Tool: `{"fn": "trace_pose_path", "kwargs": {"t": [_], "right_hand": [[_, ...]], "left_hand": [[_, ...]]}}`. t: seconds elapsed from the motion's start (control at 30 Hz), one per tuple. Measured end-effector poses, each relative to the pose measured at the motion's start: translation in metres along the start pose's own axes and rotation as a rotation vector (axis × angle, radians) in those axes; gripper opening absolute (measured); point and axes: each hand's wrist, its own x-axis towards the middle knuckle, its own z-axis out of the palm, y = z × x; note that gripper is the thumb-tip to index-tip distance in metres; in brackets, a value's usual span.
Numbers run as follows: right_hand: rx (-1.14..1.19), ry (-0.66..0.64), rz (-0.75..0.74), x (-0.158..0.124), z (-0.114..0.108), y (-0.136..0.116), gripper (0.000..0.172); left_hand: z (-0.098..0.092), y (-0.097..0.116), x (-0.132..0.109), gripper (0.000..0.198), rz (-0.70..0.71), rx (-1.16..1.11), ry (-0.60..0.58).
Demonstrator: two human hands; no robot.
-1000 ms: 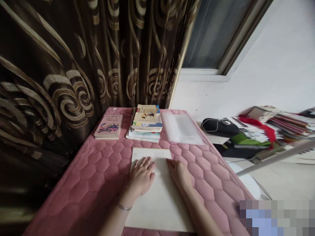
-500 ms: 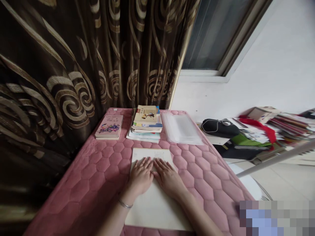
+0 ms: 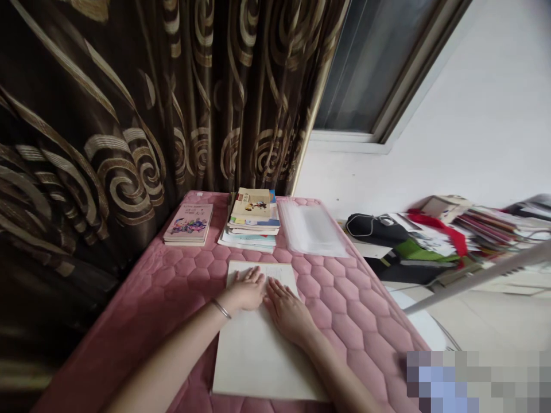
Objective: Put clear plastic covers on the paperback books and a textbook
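Note:
A large pale sheet or open book cover (image 3: 253, 355) lies flat on the pink quilted surface (image 3: 181, 304), with some small print near its far edge. On its upper part rests my left hand (image 3: 248, 289), fingers stretched out and turned toward the right; a silver bangle circles that wrist. My right hand (image 3: 286, 310) lies flat beside it, palm down, fingers pointing away from me. The two hands are close together at the middle of the sheet. Neither one grips anything.
Beyond the sheet stand a pink-covered book stack (image 3: 188, 225), a taller stack of books (image 3: 252, 212) and a pile of clear plastic covers (image 3: 313, 229). Patterned curtains (image 3: 206, 103) hang behind. To the right, a black pouch (image 3: 374, 228) and piled papers (image 3: 486, 223) sit lower, past the edge.
My left hand has turned, its fingers swinging to the right, and the left forearm now slants more. The right hand stays flat on the sheet. The view has shifted slightly.

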Motion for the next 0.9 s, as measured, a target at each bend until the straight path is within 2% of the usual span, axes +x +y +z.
{"fn": "trace_pose_path", "kwargs": {"t": [0.07, 0.1, 0.17, 0.3, 0.4, 0.5, 0.63, 0.73, 0.9], "right_hand": [[0.010, 0.023, -0.008, 0.001, 0.003, 0.002, 0.052], [0.011, 0.027, -0.008, 0.001, 0.005, 0.003, 0.052], [0.009, 0.021, -0.006, 0.001, 0.008, 0.004, 0.052], [0.013, 0.008, -0.015, -0.001, 0.008, 0.005, 0.051], [0.033, -0.005, -0.022, 0.001, 0.003, 0.005, 0.049], [0.060, -0.024, 0.027, 0.012, -0.004, 0.000, 0.050], [0.089, 0.011, 0.039, 0.039, -0.010, -0.017, 0.056], [0.197, -0.071, 0.004, 0.058, -0.011, -0.027, 0.065], [0.219, -0.163, 0.092, 0.073, -0.009, -0.023, 0.069]], "left_hand": [[-0.005, -0.010, 0.005, 0.057, 0.014, -0.059, -0.126], [-0.006, -0.013, 0.007, 0.057, 0.012, -0.069, -0.148], [-0.003, -0.012, 0.009, 0.056, -0.016, -0.054, -0.093], [0.017, 0.004, 0.008, 0.054, -0.134, 0.008, 0.165], [0.027, 0.010, 0.004, 0.053, -0.141, 0.020, 0.267], [0.030, 0.006, 0.003, 0.054, -0.109, 0.010, 0.288], [0.029, 0.003, 0.008, 0.062, -0.104, 0.025, 0.246], [0.027, 0.005, 0.009, 0.061, -0.050, 0.062, 0.235], [0.025, 0.005, 0.007, 0.056, -0.043, 0.077, 0.292]]}}
